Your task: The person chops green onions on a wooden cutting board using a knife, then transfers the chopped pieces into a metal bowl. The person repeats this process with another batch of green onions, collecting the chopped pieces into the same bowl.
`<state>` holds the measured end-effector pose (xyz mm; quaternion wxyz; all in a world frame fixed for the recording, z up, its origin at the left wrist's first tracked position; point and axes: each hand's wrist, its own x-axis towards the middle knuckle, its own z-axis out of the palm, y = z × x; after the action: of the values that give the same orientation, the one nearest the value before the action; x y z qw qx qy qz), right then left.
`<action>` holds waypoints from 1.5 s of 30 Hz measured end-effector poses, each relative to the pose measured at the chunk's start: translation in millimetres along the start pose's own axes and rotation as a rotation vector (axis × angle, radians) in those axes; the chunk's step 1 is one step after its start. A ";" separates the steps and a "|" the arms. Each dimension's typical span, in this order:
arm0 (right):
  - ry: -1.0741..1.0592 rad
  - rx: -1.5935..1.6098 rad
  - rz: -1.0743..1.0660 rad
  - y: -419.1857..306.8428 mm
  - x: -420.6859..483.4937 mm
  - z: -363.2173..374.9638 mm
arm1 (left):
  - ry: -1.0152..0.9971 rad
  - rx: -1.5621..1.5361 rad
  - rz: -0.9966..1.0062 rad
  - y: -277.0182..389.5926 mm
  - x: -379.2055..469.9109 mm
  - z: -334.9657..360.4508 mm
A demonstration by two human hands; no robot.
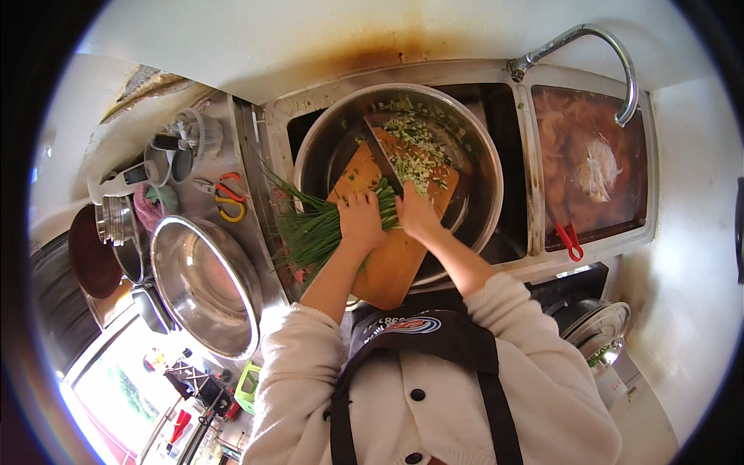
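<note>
My left hand (361, 220) presses down on a bundle of long green chives (314, 229), whose leafy ends spread out to the left. In my right hand (417, 214) is a knife with a broad blade (383, 154), standing edge-down at the cut end of the bundle. Under both hands lies a wooden cutting board (386, 270), tilted across a large steel basin (494, 168). Chopped pale and green pieces (419, 157) are heaped on the board's far right part and in the basin beyond it. My right fingers cover the knife's handle.
The basin rests over a sink. Right of it, a second sink compartment (537, 174) holds reddish water, a pale stringy bundle (598, 171) and red-handled tongs (569, 241), under a curved faucet (630, 75). Left are scissors (229, 197) and another steel basin (254, 314).
</note>
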<state>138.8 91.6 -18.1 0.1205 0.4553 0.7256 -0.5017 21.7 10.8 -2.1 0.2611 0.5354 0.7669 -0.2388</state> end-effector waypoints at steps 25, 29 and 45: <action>0.049 -0.007 0.087 -4.4 -30.9 -26.5 | -0.062 -0.081 -0.011 -3.2 -1.7 -3.7; 0.110 -0.069 -0.120 13.2 -104.1 -26.0 | -0.061 -0.067 -0.013 -3.3 1.2 -2.8; 0.115 0.113 -0.001 3.7 -50.6 -19.6 | -0.003 -0.061 -0.014 -1.1 -1.8 3.2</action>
<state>175.4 81.1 20.7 0.0524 0.4892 0.7019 -0.5151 21.6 7.1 -3.2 0.2769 0.5216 0.7771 -0.2177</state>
